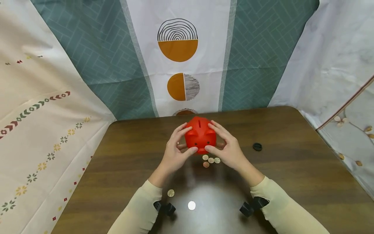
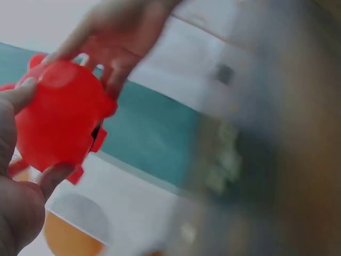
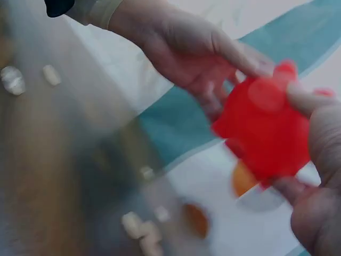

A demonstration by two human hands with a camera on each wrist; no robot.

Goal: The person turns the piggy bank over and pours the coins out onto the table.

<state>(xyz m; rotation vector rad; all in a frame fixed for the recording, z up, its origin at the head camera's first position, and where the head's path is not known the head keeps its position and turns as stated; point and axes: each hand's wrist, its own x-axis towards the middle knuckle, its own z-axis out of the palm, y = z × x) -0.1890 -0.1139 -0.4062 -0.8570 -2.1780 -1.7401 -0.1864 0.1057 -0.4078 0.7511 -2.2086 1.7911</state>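
Note:
A red piggy bank point(image 1: 200, 138) with a slot on top is held between both hands, its face towards me. My left hand point(image 1: 173, 152) grips its left side, thumb near the snout. Around the other side curl the fingers of my right hand point(image 1: 230, 151), its thumb also by the snout. In the left wrist view a dark spot shows at the edge of the piggy bank point(image 2: 61, 114); I cannot tell what it is. Several coins point(image 1: 211, 160) lie on the table just in front of the bank. The right wrist view is blurred around the piggy bank point(image 3: 266, 125).
A round black plug point(image 1: 257, 147) lies on the brown wooden table point(image 1: 131, 172), right of the right hand. Nearer to me are a gold coin point(image 1: 170, 193) and a bright white disc point(image 1: 191, 205). Patterned cloths point(image 1: 187, 65) hang behind and beside the table.

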